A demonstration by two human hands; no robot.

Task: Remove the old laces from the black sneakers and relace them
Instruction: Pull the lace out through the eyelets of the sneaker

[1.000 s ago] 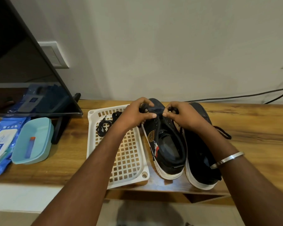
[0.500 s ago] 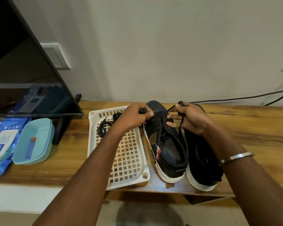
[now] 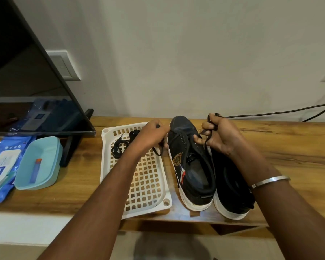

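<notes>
A wooden table (image 3: 270,147) against a pale wall carries a pair of black sneakers side by side, heels toward the camera, with a white basket (image 3: 146,194) just to their left and a screen (image 3: 26,81) farther left. The left sneaker (image 3: 191,166), with a badge on its side, is the one being worked on; the right sneaker (image 3: 231,184) lies touching it, partly under the right forearm. A loose lace (image 3: 120,147) lies bunched in the far end of the basket. The left hand (image 3: 152,136) is curled round one end of a black lace (image 3: 180,136) at the shoe's toe end, while the right hand (image 3: 219,136) grips the other end, fingers closed and a strand running up over them. The lace spans the lowest eyelets, apparently just threaded, though the eyelets themselves are hard to make out. Judging by this, relacing of the left sneaker has only begun. The next move calls for evening the two ends, then crossing each to the opposite eyelet, keeping tension so the lace stays seated.
</notes>
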